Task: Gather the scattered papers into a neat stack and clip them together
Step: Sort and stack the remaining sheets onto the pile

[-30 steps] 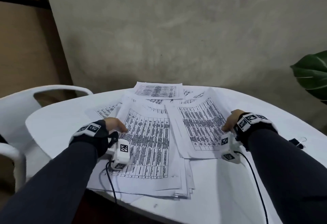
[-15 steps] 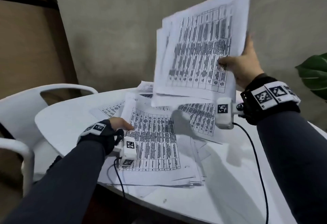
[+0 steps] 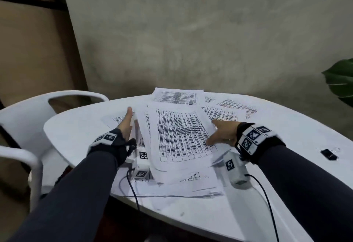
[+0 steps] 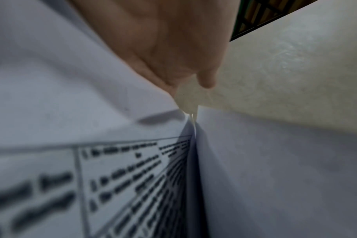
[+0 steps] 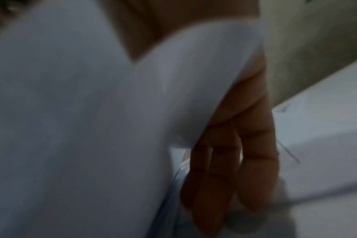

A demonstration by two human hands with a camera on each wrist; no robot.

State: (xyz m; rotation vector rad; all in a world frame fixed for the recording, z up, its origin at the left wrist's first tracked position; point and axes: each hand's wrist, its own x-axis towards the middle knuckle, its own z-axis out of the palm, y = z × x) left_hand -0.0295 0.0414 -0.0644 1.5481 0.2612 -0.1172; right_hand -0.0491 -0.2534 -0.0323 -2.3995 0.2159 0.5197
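A batch of printed sheets [image 3: 177, 136] lies tilted on top of a loose pile of papers [image 3: 191, 186] at the near side of the white table [image 3: 76, 127]. My right hand [image 3: 223, 134] holds the batch's right edge, thumb on top; the right wrist view shows its fingers [image 5: 234, 153] under the paper [image 5: 81, 112]. My left hand [image 3: 126, 125] stands edge-on with straight fingers against the batch's left side. In the left wrist view that hand [image 4: 167, 48] is flat beside a raised sheet [image 4: 275, 169]. More sheets [image 3: 177, 97] lie scattered farther back. A black binder clip [image 3: 329, 154] rests on the table at the right.
A white plastic chair [image 3: 24, 111] stands close to the table's left side. A green plant leaf [image 3: 342, 81] reaches in at the far right. A grey wall is behind the table. Camera cables hang from both wrists over the near table edge.
My right hand has brought the lifted batch of sheets down from the air onto the pile. My left hand has gone from resting on the pile to standing straight at the batch's left edge.
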